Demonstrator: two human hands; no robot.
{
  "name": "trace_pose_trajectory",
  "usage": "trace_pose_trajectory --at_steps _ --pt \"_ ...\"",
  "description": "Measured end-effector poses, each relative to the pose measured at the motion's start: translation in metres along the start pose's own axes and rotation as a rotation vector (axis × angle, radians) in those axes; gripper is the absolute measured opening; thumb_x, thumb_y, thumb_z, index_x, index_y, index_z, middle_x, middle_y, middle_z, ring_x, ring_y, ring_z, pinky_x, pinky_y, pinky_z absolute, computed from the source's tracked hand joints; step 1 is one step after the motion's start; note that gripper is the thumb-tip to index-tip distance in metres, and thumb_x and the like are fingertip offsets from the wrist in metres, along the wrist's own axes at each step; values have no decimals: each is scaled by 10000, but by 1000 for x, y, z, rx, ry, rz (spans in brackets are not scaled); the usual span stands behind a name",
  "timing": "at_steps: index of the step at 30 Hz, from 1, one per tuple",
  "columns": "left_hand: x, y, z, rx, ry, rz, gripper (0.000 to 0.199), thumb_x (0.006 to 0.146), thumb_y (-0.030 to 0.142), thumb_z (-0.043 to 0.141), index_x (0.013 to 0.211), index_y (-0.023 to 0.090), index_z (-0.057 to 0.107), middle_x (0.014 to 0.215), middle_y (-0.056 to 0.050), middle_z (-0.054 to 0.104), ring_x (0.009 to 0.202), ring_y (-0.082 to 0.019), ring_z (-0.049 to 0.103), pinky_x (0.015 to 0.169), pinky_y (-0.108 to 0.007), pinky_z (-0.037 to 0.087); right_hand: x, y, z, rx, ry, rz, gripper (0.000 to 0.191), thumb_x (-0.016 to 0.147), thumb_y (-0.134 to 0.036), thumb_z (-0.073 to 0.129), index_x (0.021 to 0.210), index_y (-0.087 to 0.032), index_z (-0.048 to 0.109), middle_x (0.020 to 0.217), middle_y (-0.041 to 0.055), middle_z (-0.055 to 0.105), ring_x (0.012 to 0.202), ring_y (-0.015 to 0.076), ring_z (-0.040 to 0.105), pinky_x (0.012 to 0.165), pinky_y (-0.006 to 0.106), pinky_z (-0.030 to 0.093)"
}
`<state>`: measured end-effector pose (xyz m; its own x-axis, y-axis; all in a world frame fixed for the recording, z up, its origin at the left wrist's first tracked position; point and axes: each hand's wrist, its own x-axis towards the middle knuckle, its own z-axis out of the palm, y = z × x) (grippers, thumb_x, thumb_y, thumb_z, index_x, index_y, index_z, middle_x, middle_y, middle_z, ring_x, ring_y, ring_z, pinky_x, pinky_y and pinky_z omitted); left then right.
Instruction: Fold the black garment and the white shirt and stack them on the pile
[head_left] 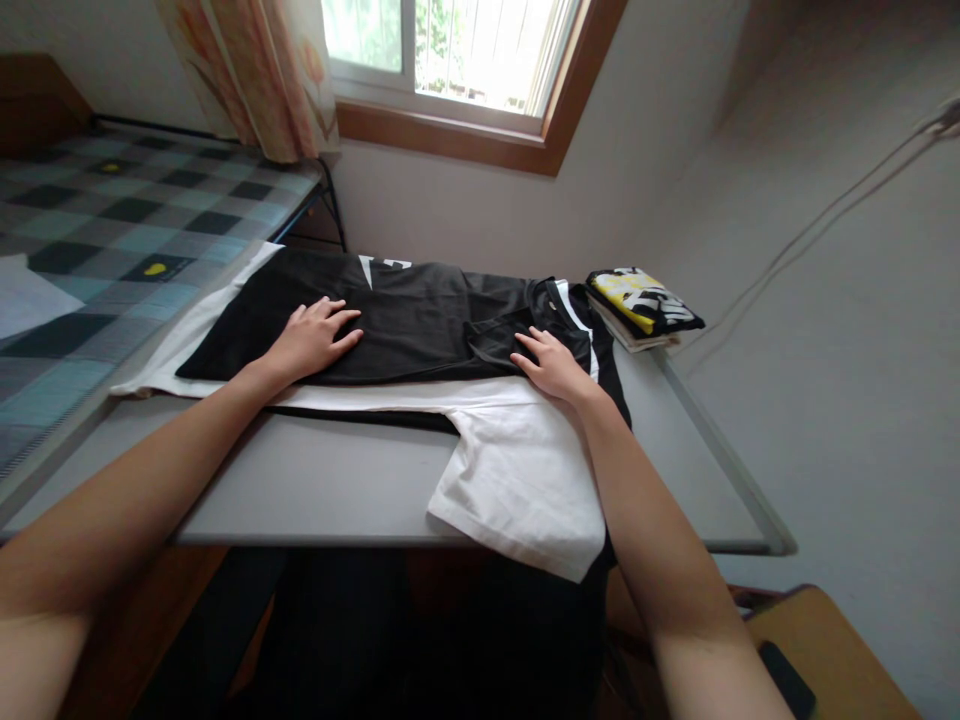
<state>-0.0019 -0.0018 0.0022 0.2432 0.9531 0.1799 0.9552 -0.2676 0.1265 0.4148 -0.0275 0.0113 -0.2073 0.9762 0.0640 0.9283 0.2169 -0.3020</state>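
A black T-shirt (420, 310) lies partly folded across a grey table (337, 480), on top of a white garment (517, 470) whose sleeve hangs over the front edge. My left hand (311, 338) rests flat, fingers spread, on the black shirt's left part. Pressing flat near the shirt's collar and folded sleeve is my right hand (551, 362). Neither hand grips anything.
A folded stack of clothes with a yellow and black print (643, 303) sits at the table's far right corner. A bed with a checked cover (112, 230) adjoins the table on the left. A window and a curtain (255, 70) are behind. A wooden seat (825, 650) stands lower right.
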Motion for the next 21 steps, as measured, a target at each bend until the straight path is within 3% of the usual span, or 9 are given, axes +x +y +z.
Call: trace_pose_trajectory --at_steps 4,21 --pt "-1 3 -2 10 -4 -4 556 1005 485 403 1469 216 550 1582 -122 457 1506 -337 340 1217 -549 268 -2 -3 -2 -18 1 2 569 1004 -426 543 1497 -141 542 1621 162 401 1523 335 320 1247 481 272" --pt "-1 2 -2 22 -11 -1 561 1007 492 390 1468 214 545 1582 -123 455 1507 -332 340 1215 -543 272 0 2 1 -4 11 -8 572 1001 -488 530 1495 -200 551 1621 135 410 1517 347 330 1238 524 284"
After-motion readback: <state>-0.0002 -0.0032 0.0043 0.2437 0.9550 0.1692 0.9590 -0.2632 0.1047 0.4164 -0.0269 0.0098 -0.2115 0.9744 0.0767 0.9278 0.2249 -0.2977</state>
